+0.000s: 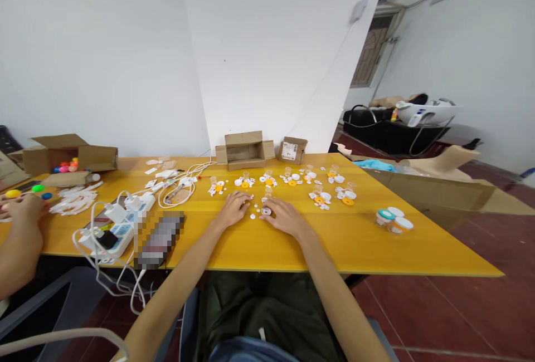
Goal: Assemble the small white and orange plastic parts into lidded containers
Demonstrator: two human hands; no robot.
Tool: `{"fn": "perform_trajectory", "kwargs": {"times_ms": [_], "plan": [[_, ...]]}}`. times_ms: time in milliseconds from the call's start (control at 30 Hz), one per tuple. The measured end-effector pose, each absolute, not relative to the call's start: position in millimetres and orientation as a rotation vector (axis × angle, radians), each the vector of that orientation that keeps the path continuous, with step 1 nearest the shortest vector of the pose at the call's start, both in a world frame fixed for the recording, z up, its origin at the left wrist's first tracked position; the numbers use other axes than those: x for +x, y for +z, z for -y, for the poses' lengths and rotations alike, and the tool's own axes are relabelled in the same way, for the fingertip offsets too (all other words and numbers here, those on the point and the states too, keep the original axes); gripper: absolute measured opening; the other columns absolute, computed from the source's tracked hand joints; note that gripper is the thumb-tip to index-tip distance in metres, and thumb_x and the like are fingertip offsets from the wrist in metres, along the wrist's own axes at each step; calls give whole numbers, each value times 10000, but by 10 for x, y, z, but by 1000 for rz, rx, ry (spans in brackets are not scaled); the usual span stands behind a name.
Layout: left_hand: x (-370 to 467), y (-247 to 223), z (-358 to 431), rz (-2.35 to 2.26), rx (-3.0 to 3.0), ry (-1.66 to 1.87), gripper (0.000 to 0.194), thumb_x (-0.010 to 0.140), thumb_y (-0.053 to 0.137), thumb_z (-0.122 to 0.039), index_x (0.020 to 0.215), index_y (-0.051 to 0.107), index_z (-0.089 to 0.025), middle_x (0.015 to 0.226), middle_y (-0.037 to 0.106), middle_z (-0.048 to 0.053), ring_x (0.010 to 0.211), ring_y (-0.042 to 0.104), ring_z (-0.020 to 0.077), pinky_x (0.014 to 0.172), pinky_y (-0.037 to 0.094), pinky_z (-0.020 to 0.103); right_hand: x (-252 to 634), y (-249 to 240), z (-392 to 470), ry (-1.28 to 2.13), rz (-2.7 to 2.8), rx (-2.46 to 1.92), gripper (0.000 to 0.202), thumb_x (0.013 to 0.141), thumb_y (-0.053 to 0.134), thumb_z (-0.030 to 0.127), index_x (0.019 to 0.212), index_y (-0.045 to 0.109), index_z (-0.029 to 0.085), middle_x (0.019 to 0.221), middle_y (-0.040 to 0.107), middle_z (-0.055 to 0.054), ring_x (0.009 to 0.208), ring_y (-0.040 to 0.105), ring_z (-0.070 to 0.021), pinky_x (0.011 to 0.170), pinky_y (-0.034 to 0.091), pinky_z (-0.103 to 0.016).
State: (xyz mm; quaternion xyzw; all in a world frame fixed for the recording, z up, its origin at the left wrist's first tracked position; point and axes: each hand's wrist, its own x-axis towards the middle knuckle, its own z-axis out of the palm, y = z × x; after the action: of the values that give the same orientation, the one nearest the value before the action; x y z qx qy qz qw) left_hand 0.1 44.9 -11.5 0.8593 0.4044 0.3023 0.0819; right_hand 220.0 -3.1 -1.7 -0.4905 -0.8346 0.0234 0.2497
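Note:
My right hand [285,217] is closed at the table's near middle, its thumb and fingers around a white round disc [266,211] with a darker centre. My left hand [232,210] is to the left of it, fingers curled and tips together at a small white piece [252,197]. A few loose white round pieces [253,216] lie on the table between the hands. Just beyond them stands a small clear cup [268,191]. Farther back are several groups of clear cups, white discs and orange rings [292,183].
Lidded clear jars [400,225] stand at the right. An open cardboard box [244,153] and a smaller box [292,150] are at the back. To the left lie a power strip [125,228], white cables [184,190] and a blurred phone [161,239]. Another person's hand [25,209] is far left.

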Motion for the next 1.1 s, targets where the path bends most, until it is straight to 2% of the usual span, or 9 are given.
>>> {"fn": "perform_trajectory", "kwargs": {"times_ms": [200, 367, 467, 600, 833, 1100], "plan": [[-1, -75, -424, -1197, 2557, 948, 169, 930, 537, -179, 923, 690, -249, 1003, 721, 41, 1035, 612, 236, 939, 466, 404, 2231, -31, 27, 110, 2251, -1332, 186, 896, 653, 275, 1077, 693, 278, 1257, 694, -82, 1182, 640, -241, 977, 522, -391], [4, -18, -336, -1135, 2599, 938, 181, 877, 534, -117, 939, 651, -241, 1034, 688, 43, 1039, 582, 237, 944, 441, 402, 2208, 11, 40, 83, 2251, -1331, 156, 909, 625, 256, 1053, 684, 267, 1194, 709, -78, 1095, 673, -233, 912, 539, -366], [5, 24, -250, -1062, 2649, 874, 129, 858, 588, -178, 959, 640, -240, 1096, 664, 52, 1077, 554, 250, 975, 417, 418, 2195, 32, 49, 65, 2225, -1312, 127, 921, 605, 257, 1028, 673, 264, 1139, 709, -70, 1043, 680, -223, 857, 541, -341], [17, 81, -161, -965, 2704, 786, 66, 881, 594, -235, 927, 640, -240, 1071, 654, 51, 1074, 532, 250, 978, 404, 424, 2187, 19, 40, 54, 2168, -1305, 119, 928, 585, 247, 1020, 658, 268, 1067, 695, -54, 955, 678, -203, 782, 531, -304], [45, 100, -177, -1042, 2700, 777, 108, 868, 565, -144, 827, 622, -225, 986, 650, 49, 1069, 535, 247, 969, 401, 417, 2167, -31, 14, 75, 2100, -1340, 184, 928, 557, 218, 1078, 645, 276, 1106, 666, -52, 956, 653, -199, 802, 513, -311], [26, 88, -199, -1124, 2697, 795, 95, 875, 569, -155, 828, 625, -217, 987, 652, 58, 1027, 543, 244, 968, 400, 410, 2153, -20, 22, 142, 2082, -1317, 235, 924, 533, 200, 1116, 647, 274, 1136, 654, -61, 961, 649, -207, 811, 514, -319]]}}
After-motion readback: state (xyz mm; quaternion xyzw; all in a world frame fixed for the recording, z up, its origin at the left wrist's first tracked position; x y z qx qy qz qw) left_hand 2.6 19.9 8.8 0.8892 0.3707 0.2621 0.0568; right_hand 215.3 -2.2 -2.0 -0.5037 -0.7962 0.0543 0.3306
